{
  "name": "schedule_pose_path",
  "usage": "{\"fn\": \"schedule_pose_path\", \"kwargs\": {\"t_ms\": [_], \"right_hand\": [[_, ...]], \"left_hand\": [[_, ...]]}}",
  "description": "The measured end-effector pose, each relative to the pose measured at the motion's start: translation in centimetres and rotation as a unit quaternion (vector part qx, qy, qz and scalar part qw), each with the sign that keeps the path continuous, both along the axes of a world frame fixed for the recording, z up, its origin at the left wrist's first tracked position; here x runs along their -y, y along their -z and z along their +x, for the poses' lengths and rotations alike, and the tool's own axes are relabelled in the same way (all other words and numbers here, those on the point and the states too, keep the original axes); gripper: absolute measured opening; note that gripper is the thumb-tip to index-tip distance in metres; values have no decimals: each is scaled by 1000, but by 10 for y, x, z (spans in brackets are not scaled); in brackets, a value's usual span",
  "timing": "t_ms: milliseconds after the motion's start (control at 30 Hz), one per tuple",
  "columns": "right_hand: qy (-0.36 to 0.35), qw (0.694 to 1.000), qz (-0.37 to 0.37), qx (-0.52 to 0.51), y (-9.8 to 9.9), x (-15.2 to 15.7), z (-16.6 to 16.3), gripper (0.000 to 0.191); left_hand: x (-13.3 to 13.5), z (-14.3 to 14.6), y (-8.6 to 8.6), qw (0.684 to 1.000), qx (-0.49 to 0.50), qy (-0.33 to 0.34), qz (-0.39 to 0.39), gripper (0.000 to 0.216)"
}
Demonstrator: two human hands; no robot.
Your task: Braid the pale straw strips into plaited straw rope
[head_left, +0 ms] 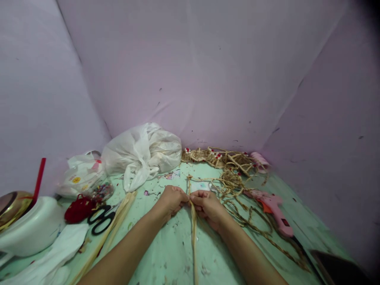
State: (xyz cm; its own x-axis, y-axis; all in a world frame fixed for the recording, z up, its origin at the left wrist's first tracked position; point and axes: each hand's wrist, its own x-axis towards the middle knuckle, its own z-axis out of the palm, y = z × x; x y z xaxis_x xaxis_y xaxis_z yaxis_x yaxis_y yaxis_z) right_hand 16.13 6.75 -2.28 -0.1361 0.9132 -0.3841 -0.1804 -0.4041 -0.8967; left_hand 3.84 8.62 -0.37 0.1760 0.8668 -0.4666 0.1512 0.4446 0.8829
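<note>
My left hand (172, 201) and my right hand (207, 206) meet at the middle of the table, fingers pinched on a pale dried-fibre strand (194, 241). Below the fingers the strand's loose end runs toward me. Above them it continues to a small knotted end, where a thin twisted cord (204, 179) leads right. That cord reaches a heap of braided fibre cord (233, 180) beyond my right hand. The exact spot under my fingertips is hidden.
To the right lie a pink glue gun (277, 211) and loose braided loops (261, 229). Beaded woven pieces (202, 155) and a pink spool (259, 161) stand by the wall. Leftward are a white plastic bag (142, 150), black scissors (102, 219), fibre strips (118, 215), red yarn (78, 209) and a white pot (38, 229).
</note>
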Motion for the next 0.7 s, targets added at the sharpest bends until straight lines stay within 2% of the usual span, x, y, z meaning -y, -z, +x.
{"fn": "schedule_pose_path", "kwargs": {"t_ms": [200,300,400,500,600,700], "right_hand": [[18,996,4,88,2,-2,-2,6],[27,983,74,164,8,-4,0,4],[28,957,145,251,14,-6,4,6],[7,929,176,324,16,-7,7,11],[-19,919,184,349,13,-4,7,14],[-42,934,155,318,12,-4,7,18]], "left_hand": [[2,-2,0,999,10,32,15,9],[3,-1,0,999,-16,28,18,12],[3,1,1,999,-22,43,23,15],[2,2,6,997,-48,44,32,13],[4,4,13,990,-124,20,63,10],[6,4,18,978,-181,7,100,6]]}}
